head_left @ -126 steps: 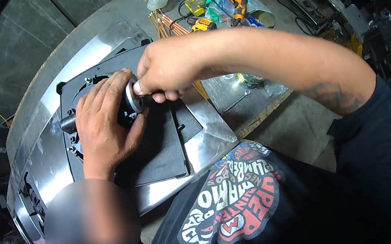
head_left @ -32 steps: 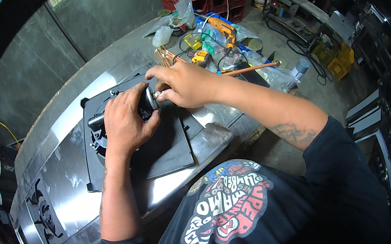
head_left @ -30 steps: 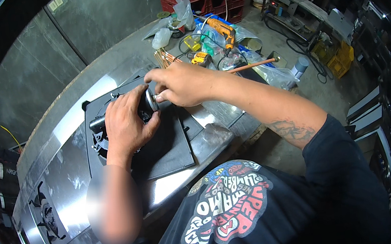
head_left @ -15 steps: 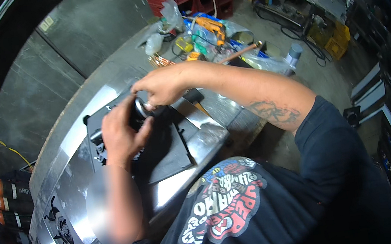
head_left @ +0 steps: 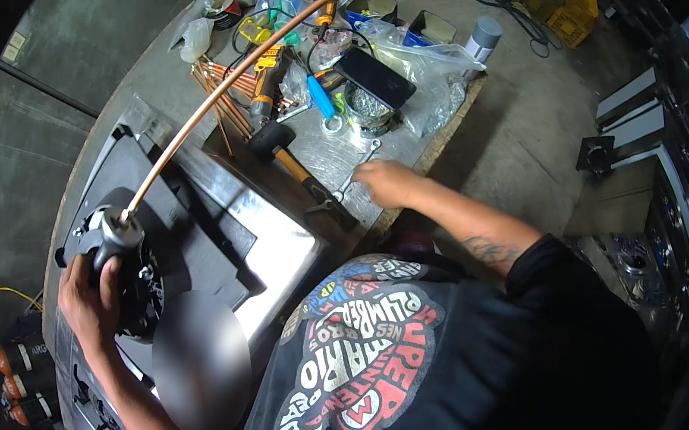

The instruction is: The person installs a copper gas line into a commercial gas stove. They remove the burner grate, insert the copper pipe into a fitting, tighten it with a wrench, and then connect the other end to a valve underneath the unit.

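Left hand (head_left: 87, 294) half hiding black motor (head_left: 121, 270), right hand (head_left: 388, 183) covering wrench (head_left: 354, 175) end

The left hand (head_left: 88, 303) grips a black motor (head_left: 118, 266) lying on a black panel (head_left: 189, 227) near the workbench's (head_left: 171, 90) left edge, and a copper tube (head_left: 224, 92) arcs from the motor toward the far edge. The right hand (head_left: 386, 183) rests at the near edge, touching a wrench (head_left: 358, 167) just beside a hammer (head_left: 299, 169)
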A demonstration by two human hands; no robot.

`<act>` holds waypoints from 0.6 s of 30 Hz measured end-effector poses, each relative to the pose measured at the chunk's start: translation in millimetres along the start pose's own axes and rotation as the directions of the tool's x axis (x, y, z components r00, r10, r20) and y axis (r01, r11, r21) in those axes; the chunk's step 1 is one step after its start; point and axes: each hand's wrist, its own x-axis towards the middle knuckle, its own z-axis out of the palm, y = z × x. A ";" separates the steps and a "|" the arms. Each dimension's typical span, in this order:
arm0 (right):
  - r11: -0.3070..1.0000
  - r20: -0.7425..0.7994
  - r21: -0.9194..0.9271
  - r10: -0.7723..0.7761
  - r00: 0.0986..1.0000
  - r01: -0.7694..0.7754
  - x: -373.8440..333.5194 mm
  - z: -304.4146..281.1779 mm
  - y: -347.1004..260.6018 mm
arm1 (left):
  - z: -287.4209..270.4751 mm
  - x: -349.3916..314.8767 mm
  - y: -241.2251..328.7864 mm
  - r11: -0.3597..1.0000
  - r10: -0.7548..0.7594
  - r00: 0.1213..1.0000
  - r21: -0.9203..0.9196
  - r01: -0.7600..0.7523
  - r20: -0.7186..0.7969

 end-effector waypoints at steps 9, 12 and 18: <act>0.956 0.140 -0.216 -0.171 0.975 0.198 52.2 31.5 58.1 | -5.3 9.8 -1.6 0.958 -0.267 0.957 -0.073 0.277 0.116; 0.996 0.121 0.004 0.092 0.988 -0.093 45.8 17.1 49.5 | -1.7 -5.2 15.3 0.944 -0.276 0.959 -0.169 0.283 0.064; 0.918 0.052 0.311 -0.276 0.960 0.247 72.1 40.3 -3.5 | -11.5 -7.5 58.1 0.914 -0.404 0.891 0.057 0.402 0.206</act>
